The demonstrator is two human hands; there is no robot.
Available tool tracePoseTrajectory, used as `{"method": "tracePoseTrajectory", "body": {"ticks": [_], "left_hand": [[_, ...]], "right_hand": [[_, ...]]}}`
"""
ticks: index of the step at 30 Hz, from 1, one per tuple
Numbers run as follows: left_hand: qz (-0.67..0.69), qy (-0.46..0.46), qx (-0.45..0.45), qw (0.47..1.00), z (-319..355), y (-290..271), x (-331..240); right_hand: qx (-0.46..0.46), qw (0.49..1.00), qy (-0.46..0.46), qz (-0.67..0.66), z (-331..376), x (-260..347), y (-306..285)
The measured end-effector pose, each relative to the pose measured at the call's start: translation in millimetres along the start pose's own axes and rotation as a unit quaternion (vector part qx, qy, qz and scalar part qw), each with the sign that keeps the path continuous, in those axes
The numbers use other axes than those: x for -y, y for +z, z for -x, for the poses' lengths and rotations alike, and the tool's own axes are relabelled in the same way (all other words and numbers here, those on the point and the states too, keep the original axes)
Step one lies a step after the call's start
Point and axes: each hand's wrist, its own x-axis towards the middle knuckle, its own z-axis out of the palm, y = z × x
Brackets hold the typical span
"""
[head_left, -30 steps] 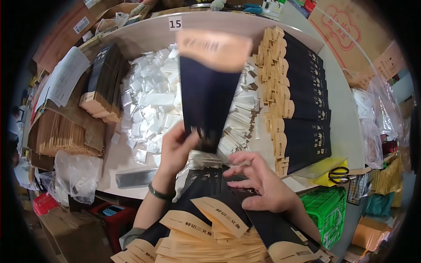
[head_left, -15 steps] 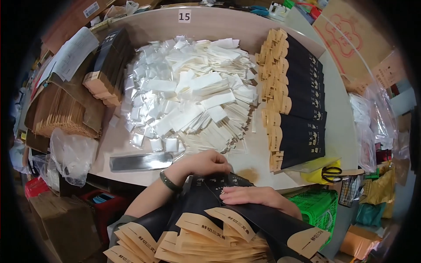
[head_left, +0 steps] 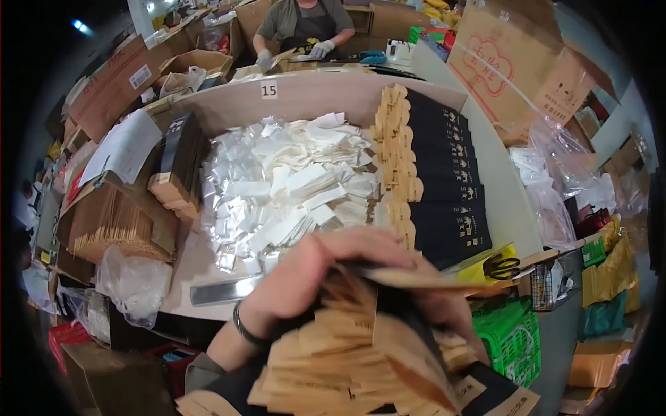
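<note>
In front of me is a lifted, loosely fanned bundle of black-and-kraft paper sleeves [head_left: 333, 350], their tan ends toward me. My left hand [head_left: 305, 267], with a dark band at the wrist, is closed on the bundle's far left side, its fingers reaching over the top. My right hand [head_left: 451, 308] is at the bundle's right side, blurred, its fingers hidden behind the sleeves. Beyond my hands lies a heap of white paper packets and small clear sachets [head_left: 291, 187]. A long silvery flat packet [head_left: 218, 291] lies near the table's front edge.
Overlapping black sleeves [head_left: 447, 187] line the table's right side. On the left stand upright black sleeves [head_left: 177, 159] and a carton of brown paper pieces [head_left: 114, 232]. Scissors [head_left: 501, 265] lie front right, above a green crate [head_left: 510, 340]. Another person [head_left: 305, 31] works beyond the panel.
The sleeves have risen from my lap and tilted up, and both hands have moved with them, right hand now behind. My view has lifted, bringing the other person into sight.
</note>
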Motion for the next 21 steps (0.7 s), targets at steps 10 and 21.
{"method": "tracePoseTrajectory", "body": {"ticks": [10,21], "left_hand": [[0.164,-0.21,-0.115,0.957,32,-26,75],[0.181,-0.235,-0.275,0.915,0,-2,61]], "right_hand": [[-0.06,0.992,-0.062,-0.096,-18,-62,-28],[-0.324,0.895,-0.029,-0.304,-36,-110,-14]]}}
